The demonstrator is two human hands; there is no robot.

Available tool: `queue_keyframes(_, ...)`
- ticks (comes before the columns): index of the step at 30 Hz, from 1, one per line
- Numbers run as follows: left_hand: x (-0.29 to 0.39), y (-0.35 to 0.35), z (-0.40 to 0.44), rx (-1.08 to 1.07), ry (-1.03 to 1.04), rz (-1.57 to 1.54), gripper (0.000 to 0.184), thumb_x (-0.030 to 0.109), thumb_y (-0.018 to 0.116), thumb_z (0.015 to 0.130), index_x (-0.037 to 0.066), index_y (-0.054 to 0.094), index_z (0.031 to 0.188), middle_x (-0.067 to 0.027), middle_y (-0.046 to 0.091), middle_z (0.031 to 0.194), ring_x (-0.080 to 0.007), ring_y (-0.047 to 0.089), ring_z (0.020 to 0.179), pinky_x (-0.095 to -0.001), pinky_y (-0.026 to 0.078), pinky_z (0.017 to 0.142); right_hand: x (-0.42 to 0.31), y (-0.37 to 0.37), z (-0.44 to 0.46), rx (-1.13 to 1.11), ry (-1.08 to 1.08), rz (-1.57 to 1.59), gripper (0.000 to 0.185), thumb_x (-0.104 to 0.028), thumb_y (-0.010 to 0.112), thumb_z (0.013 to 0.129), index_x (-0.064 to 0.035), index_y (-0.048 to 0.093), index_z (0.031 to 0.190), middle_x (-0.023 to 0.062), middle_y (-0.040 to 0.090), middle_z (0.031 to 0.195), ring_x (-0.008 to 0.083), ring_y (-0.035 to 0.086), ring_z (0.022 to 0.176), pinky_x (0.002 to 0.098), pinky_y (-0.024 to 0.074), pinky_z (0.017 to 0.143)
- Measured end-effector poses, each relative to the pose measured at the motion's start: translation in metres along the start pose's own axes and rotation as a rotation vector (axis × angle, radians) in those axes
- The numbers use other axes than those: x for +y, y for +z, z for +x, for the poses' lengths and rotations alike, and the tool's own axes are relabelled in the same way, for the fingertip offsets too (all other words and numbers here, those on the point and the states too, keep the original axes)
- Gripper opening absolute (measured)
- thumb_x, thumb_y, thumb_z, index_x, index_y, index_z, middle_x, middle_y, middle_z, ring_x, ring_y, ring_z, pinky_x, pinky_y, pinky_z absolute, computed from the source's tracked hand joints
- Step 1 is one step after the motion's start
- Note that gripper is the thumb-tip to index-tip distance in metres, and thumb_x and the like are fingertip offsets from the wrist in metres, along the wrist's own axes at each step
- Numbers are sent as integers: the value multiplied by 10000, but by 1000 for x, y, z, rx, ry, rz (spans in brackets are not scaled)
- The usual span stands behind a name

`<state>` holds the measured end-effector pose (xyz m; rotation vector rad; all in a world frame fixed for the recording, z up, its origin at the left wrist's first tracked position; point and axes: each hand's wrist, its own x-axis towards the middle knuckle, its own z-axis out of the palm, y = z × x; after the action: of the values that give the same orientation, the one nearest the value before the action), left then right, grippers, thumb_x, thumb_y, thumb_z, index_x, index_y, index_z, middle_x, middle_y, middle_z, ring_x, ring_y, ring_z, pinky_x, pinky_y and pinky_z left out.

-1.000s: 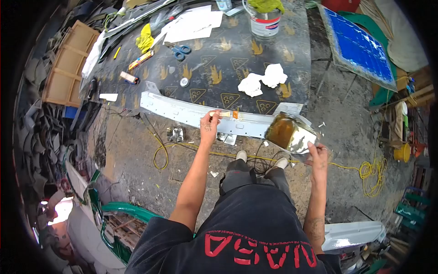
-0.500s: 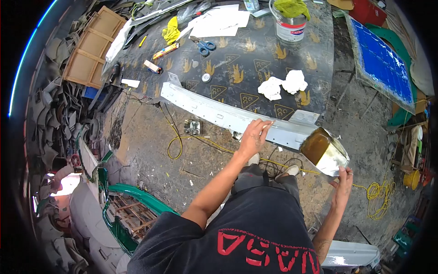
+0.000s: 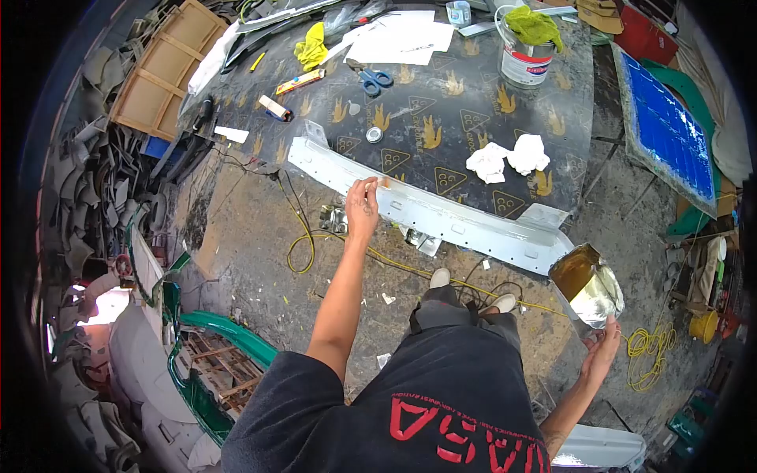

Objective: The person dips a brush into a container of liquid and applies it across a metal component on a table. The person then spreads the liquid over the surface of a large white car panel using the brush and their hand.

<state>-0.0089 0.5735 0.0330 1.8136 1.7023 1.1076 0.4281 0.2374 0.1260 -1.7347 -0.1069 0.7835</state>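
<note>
Pretty messy workshop here, with a concrete-looking floor littered with scraps, dark offcuts piled at the left and a blue panel leaned off to the right. A black desk printed with gold logos takes up the top of the view, and a long pale strip is laid along its near edge, slightly curved, with small holes along it. A small brush is pinched between the closed fingers of the left hand, right over the strip's left half; most of it is hidden by the hand, so bristle contact can't be told. A shiny metal container with amber stuff inside is gripped by its near edge in the right hand, thumb and fingers pressed on it, tilted just past the strip's right end. Further back, two crumpled white wads, blue-handled scissors, white papers and a paint can topped with a green cloth are scattered around
</note>
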Motion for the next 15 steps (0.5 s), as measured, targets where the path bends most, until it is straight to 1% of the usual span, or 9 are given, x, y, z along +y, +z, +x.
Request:
queue_keyframes(2,11,0,-8,16,285,255,162,102,531,916,48,656,1005,-143,631,906,-330,571,765,-433,456,676,3,-3,0,28,5,27,528,-467,654,838,-103,473,1175,-5,529,976,93,493,824,273,449,624)
queue_keyframes(4,28,16,-29,-167,341,363,221,55,525,874,52,629,1069,-138,614,951,-345,550,807,-464,441,700,6,-3,0,46,0,38,534,-467,657,835,-101,476,1179,-6,525,967,90,489,819,271,449,617)
queue_keyframes(5,30,29,-39,-206,438,328,289,36,538,842,59,608,1122,-132,603,966,-347,547,836,-462,442,712,7,-3,0,61,-2,51,539,-467,660,833,-99,479,1184,-7,522,957,86,485,814,268,450,610)
queue_keyframes(7,59,42,-62,-272,503,276,280,34,571,823,59,615,1098,-120,601,949,-343,547,845,-453,449,732,4,-2,-3,67,2,51,539,-467,661,832,-97,482,1181,-6,521,959,87,487,815,266,451,606)
queue_keyframes(9,75,41,-64,-407,351,96,206,32,578,842,73,614,1040,-110,633,989,-333,572,885,-427,466,772,3,0,-3,71,7,50,538,-466,662,831,-95,484,1178,-5,520,961,87,490,816,264,451,601)
queue_keyframes(11,51,41,-55,-258,229,-201,121,41,576,873,89,606,980,-108,662,1020,-314,594,922,-388,470,821,4,-3,-1,44,11,50,544,-474,655,835,-90,483,1180,-5,517,973,87,490,815,263,453,596)
queue_keyframes(12,19,40,-45,-175,211,-144,93,110,561,931,83,639,975,-113,689,1047,-236,649,927,-352,516,759,4,-4,-3,53,10,44,544,-474,655,835,-90,483,1180,-5,517,973,87,490,815,263,453,596)
queue_keyframes(13,11,27,-33,-113,245,-148,94,111,543,942,68,627,942,-120,691,1024,-228,656,907,-343,513,761,2,-2,-4,61,-15,47,492,-474,659,835,-111,500,1127,-25,514,917,72,491,781,259,471,565)
queue_keyframes(15,-3,6,-16,-36,68,-51,172,132,523,952,41,659,1005,-130,684,1013,-249,645,860,-349,506,749,0,-3,-3,76,-43,55,442,-474,664,835,-131,518,1074,-45,511,862,57,493,746,254,490,534)
